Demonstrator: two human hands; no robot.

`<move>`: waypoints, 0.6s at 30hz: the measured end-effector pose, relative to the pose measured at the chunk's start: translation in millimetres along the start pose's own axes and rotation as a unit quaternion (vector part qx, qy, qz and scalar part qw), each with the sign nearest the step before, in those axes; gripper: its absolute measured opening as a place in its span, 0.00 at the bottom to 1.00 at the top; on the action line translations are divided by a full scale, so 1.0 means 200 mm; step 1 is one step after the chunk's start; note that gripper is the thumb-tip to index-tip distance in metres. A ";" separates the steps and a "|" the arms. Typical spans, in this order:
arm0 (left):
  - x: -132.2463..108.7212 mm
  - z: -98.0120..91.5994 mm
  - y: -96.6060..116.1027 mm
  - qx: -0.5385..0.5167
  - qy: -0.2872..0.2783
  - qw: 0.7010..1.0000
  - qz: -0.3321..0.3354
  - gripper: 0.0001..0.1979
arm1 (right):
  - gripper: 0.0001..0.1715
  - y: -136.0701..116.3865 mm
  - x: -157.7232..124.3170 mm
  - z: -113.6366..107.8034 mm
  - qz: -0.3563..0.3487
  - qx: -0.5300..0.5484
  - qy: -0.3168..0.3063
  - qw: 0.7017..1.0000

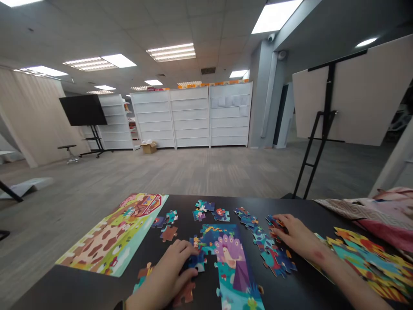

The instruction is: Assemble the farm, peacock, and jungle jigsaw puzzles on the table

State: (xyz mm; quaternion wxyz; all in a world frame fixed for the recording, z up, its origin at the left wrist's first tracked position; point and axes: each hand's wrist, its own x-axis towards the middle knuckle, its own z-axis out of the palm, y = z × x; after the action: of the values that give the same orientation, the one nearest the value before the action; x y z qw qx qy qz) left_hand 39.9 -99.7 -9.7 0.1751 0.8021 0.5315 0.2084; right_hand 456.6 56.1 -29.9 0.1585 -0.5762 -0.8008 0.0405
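Note:
My left hand point(164, 275) lies at the near middle of the black table point(226, 206), its fingers gripping a blue jigsaw piece point(196, 261) at the edge of an assembled peacock section point(230, 254). My right hand point(298, 234) rests its fingertips on a dark blue jigsaw piece point(275, 224), at the end of a loose band of joined pieces point(272, 254). Small clusters of pieces point(206, 207) lie beyond the peacock. A brown piece point(169, 233) sits to the left of it, and another brown piece point(186, 293) lies just below my left hand.
A farm-scene picture sheet point(112, 234) lies on the table's left side. At right lie patterned cloth point(377, 215) and a colourful printed sheet point(368, 262). Beyond the table's far edge are a carpeted floor, a black-framed board on an easel point(335, 99) and white shelving point(190, 118).

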 end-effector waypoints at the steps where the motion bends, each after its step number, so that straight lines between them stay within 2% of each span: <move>1: -0.01 0.00 -0.01 0.002 0.002 1.000 0.007 0.15 | 0.28 0.00 0.00 0.00 0.001 -0.001 0.000 1.000; 4: -0.02 0.00 0.00 0.029 0.012 0.999 0.030 0.12 | 0.29 0.00 0.00 0.00 0.005 -0.003 -0.005 1.000; 11: -0.03 0.00 0.04 0.119 0.018 0.992 0.046 0.14 | 0.32 0.00 -0.01 -0.01 0.002 -0.006 -0.014 1.000; 18: -0.04 0.03 0.07 0.142 0.012 0.989 0.043 0.15 | 0.33 0.02 0.00 0.02 -0.002 -0.008 -0.010 1.000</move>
State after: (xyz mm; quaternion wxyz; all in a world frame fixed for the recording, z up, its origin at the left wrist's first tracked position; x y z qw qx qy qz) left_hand 51.5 -113.3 -9.4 0.0440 0.8382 0.5232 0.1474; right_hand 459.6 58.5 -34.2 0.1458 -0.5755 -0.8037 0.0397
